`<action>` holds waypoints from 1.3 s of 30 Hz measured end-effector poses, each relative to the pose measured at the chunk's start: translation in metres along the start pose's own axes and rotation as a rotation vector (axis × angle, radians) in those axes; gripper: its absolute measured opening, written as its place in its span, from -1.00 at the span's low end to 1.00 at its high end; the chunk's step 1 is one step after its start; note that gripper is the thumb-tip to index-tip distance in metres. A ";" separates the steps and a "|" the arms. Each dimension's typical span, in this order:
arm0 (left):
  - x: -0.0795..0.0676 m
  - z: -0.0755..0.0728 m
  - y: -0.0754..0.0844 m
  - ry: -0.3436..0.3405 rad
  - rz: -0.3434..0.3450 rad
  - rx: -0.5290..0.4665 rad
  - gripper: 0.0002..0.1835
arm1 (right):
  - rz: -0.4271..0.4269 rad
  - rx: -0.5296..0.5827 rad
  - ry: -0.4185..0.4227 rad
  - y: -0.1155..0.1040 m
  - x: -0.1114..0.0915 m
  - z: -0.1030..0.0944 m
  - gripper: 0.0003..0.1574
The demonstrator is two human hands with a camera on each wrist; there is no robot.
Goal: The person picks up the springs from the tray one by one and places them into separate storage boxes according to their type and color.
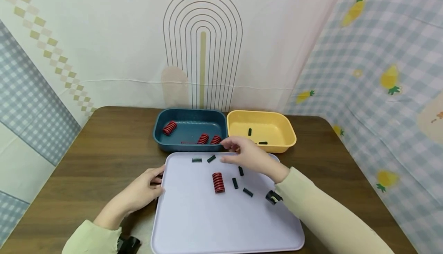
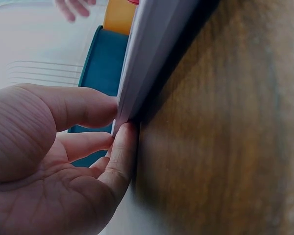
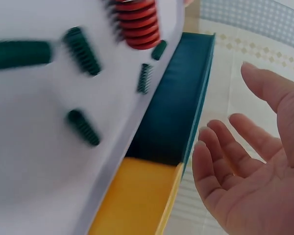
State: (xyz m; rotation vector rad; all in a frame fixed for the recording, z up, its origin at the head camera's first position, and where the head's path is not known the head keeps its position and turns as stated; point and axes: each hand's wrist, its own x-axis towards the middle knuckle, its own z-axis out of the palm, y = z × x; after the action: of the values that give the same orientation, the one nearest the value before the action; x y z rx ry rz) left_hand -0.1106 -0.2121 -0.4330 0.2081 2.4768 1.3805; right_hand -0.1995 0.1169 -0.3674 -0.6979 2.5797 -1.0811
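Red springs [image 1: 170, 128], at least three, already lie in the blue box [image 1: 187, 148], beyond eleven o'clock of the tray [image 1: 194, 227]; at least two dark springs [image 1: 250, 131] are in the yellow box [image 1: 278, 125], beyond one o'clock. I judge this half done: one red spring [image 1: 219, 183] and five dark ones remain on the tray. The left hand [image 1: 145, 188] pinches its rim near ten o'clock; the right hand [image 1: 250, 155] hovers empty toward twelve, thumb and fingers apart.
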 end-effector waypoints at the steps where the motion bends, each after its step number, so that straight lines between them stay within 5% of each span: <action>1: 0.000 0.000 0.000 0.000 -0.001 -0.002 -0.27 | 0.006 -0.014 -0.006 0.004 -0.005 -0.001 -0.43; 18: -0.001 -0.001 0.002 -0.005 -0.008 0.003 -0.27 | -0.015 -0.105 -0.120 0.050 -0.060 -0.003 -0.42; 30: 0.000 0.000 0.002 -0.008 -0.015 0.006 -0.27 | -0.015 -0.085 -0.298 0.067 -0.071 0.002 -0.49; 39: 0.001 0.000 0.000 -0.010 -0.017 0.009 -0.27 | -0.059 -0.108 -0.312 0.071 -0.071 0.006 -0.70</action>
State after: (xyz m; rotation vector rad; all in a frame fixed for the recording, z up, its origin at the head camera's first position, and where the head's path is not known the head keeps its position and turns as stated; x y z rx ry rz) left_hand -0.1110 -0.2115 -0.4328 0.1954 2.4713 1.3583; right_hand -0.1599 0.1936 -0.4195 -0.8958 2.3733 -0.7809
